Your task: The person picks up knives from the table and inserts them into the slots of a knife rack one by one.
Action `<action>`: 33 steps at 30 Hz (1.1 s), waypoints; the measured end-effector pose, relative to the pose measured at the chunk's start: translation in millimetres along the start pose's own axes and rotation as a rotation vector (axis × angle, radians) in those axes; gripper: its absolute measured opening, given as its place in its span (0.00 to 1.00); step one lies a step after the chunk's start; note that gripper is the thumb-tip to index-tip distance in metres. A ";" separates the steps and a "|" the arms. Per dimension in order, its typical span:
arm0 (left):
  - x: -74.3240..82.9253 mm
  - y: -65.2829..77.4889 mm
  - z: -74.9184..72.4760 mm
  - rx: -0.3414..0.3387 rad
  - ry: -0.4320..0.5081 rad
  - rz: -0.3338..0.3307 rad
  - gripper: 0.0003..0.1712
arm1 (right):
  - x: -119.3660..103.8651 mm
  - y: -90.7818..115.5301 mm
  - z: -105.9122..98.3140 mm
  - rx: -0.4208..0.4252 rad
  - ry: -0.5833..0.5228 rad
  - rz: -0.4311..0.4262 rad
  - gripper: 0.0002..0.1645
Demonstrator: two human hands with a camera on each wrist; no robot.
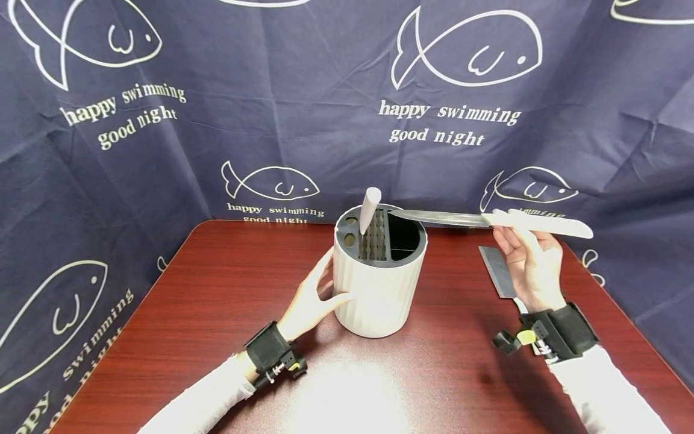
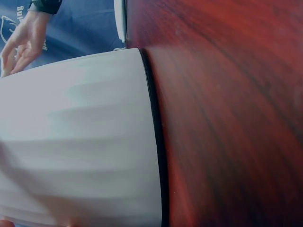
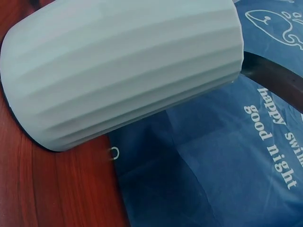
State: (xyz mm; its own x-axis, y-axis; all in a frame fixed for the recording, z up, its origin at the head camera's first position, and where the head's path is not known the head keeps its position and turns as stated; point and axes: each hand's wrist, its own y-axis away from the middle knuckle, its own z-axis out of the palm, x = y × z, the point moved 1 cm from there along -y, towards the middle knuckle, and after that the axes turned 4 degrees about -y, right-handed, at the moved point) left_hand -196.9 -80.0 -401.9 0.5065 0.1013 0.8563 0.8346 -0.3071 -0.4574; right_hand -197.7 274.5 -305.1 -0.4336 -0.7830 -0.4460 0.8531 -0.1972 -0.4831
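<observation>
A white ribbed knife holder [image 1: 374, 295] with a dark slotted top stands upright on the table. My left hand [image 1: 309, 301] holds its left side, thumb across the front, fingers partly hidden behind. One white-handled utensil [image 1: 370, 208] stands in the top, its lower part hidden inside. On the right, my right hand [image 1: 534, 259] pinches the white handle of a long knife [image 1: 444, 217] held nearly level. Its blade points left, the tip over the holder's large open compartment. The right wrist view shows the blade [image 3: 274, 78] at the holder's rim.
A cleaver [image 1: 497, 274] lies on the red-brown table [image 1: 244, 265] below my right hand, its handle partly hidden by the wrist. Close behind the table hangs a blue cloth [image 1: 336, 120] with white fish prints.
</observation>
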 end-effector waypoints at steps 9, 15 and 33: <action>-0.8 -0.5 -0.1 0.002 -0.003 0.000 0.54 | 5.8 1.2 6.2 -0.038 0.032 0.004 0.14; -0.7 -0.5 -0.1 0.003 0.005 -0.001 0.54 | 7.6 1.4 10.5 -0.080 0.064 0.003 0.15; 2.7 0.0 0.0 0.002 -0.007 -0.002 0.53 | 9.4 -2.3 23.8 -0.234 0.087 -0.018 0.17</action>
State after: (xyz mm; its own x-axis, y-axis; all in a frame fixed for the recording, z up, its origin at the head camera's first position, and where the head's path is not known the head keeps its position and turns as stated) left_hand -195.5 -79.7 -399.6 0.5059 0.1085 0.8557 0.8363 -0.3049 -0.4557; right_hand -196.9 253.5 -290.3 -0.4799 -0.7247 -0.4945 0.7591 -0.0605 -0.6481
